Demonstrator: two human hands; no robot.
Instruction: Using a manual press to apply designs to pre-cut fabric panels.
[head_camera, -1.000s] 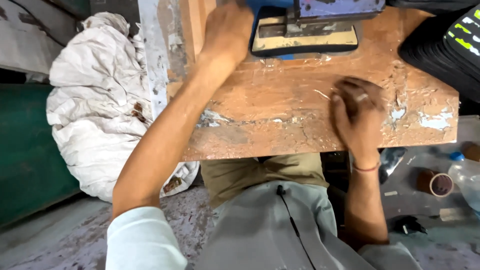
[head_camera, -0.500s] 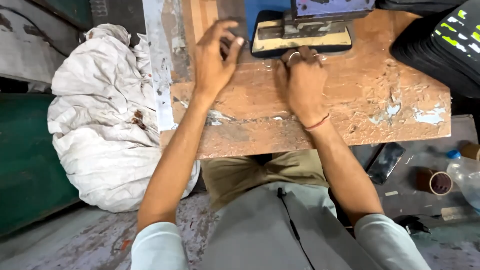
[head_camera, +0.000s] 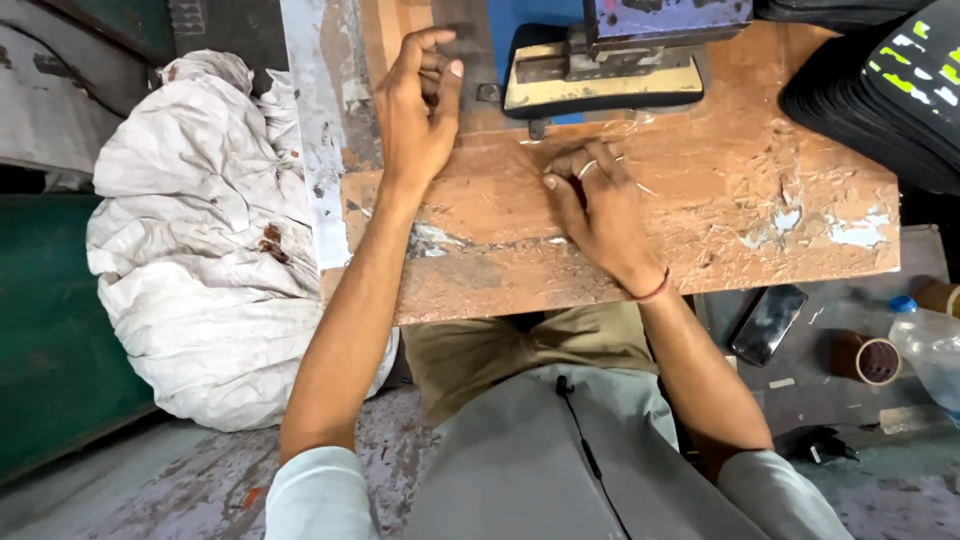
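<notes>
Small workshop: scarred wooden workbench (head_camera: 700, 230), metal press tool (head_camera: 610, 60), stacked black parts (head_camera: 880, 90), stuffed white sack (head_camera: 200, 260).

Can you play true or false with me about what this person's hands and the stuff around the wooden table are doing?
1. The left hand holds a small dark flat piece at the table's far side. True.
2. The right hand is lifted high in the air. False: it lies flat on the wooden table.
3. A white sack sits beside the table, on the left. True.
4. A phone lies on the table. False: it lies on the floor below, on the right.
5. The right hand wears a ring. True.
</notes>
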